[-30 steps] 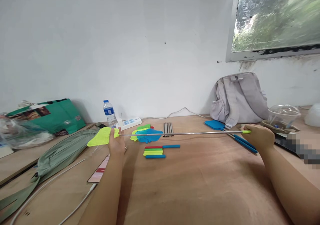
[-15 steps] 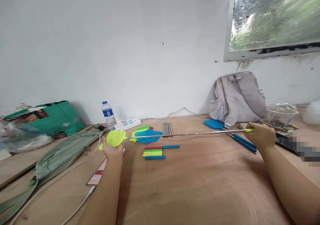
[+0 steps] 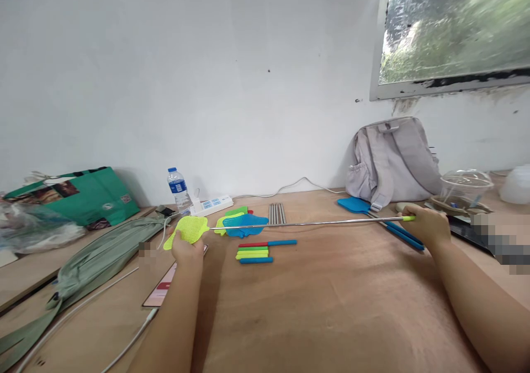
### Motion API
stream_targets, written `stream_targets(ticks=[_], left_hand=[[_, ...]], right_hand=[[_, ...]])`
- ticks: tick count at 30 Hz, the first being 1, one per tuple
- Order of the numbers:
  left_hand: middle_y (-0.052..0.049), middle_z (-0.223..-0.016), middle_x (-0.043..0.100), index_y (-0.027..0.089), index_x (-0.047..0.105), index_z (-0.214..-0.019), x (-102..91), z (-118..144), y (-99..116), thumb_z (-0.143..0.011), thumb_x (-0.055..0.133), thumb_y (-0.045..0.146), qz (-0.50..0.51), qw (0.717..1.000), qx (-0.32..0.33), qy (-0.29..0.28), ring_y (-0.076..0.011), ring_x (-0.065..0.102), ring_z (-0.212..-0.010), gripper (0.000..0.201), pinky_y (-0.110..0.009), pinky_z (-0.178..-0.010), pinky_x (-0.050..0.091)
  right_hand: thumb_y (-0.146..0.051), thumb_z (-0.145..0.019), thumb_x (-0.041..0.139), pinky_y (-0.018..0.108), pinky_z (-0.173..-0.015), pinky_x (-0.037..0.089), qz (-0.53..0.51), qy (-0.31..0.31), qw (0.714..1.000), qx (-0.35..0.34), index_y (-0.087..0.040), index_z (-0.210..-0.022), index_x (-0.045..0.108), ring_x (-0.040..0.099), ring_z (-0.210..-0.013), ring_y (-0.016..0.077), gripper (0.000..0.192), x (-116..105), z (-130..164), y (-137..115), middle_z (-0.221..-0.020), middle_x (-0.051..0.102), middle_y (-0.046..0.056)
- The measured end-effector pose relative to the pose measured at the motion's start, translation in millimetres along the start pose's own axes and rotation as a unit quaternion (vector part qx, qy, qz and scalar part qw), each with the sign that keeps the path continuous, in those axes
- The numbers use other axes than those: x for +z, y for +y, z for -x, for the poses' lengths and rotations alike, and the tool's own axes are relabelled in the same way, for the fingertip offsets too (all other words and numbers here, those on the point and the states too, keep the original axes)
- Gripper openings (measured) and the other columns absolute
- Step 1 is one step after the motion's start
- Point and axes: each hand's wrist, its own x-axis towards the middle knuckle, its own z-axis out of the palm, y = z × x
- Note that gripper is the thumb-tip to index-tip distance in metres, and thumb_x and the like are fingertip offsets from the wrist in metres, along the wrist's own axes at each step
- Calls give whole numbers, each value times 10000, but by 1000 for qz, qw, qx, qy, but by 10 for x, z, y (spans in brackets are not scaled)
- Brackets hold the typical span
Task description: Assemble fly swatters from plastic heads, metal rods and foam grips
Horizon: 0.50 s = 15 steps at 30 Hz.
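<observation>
White wall stands behind the wooden desk. Above the desk, the left hand grips the yellow mesh head of a swatter, and the right hand is closed around its handle end; the metal rod stretches between them.

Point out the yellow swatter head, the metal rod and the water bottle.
yellow swatter head [image 3: 191, 229], head view, on its mesh.
metal rod [image 3: 306, 223], head view, mid-length.
water bottle [image 3: 179, 188], head view, on its label.
</observation>
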Motion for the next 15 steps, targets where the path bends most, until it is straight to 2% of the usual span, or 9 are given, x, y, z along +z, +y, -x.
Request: stream_targets(ticks=[10, 15], left_hand=[[26, -718, 595, 238, 473, -735, -2, 8, -10, -698, 401, 183, 15, 1000, -13, 9, -138, 583, -867, 98, -349, -828, 437], [16, -667, 582, 218, 475, -710, -58, -52, -18, -757, 352, 237, -45, 997, -4, -62, -119, 583, -833, 134, -306, -821, 434]], right_hand=[[-416, -666, 452, 277, -548, 235, 0, 0, 1000, -11, -217, -593, 527, 520, -653, 209, 225, 36, -7, 10, -646, 597, 57], [-424, -669, 455, 277, -548, 239, 0, -13, 1000, -7, -212, -613, 539, 516, -659, 203, 234, 2, -2, 3, -662, 594, 60]])
